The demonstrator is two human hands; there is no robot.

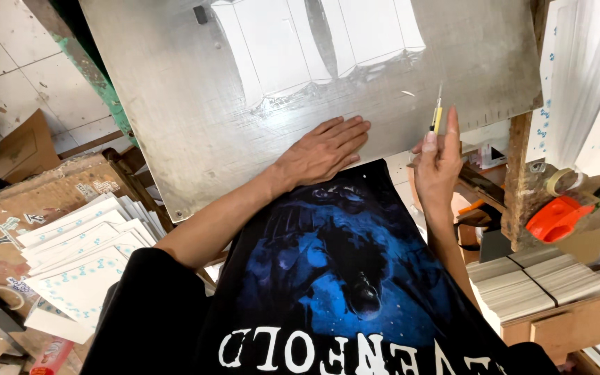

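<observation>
Left hand [324, 149] laid flat, fingers spread, on one metal plate [175, 125]. One yellow craft knife [437, 114] pinched upright in right hand [437, 163], at plate's near edge. Two white sheets [314, 42] seen on plate.

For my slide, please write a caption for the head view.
Left hand flat on scratched grey metal plate; right hand holds thin yellow tool.

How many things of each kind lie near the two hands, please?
Hands: 2, left hand flat, right hand holding the knife
Yellow utility knife: 1
Metal plate: 1
Orange tape dispenser: 1
Tape roll: 1
Total: 6
</observation>
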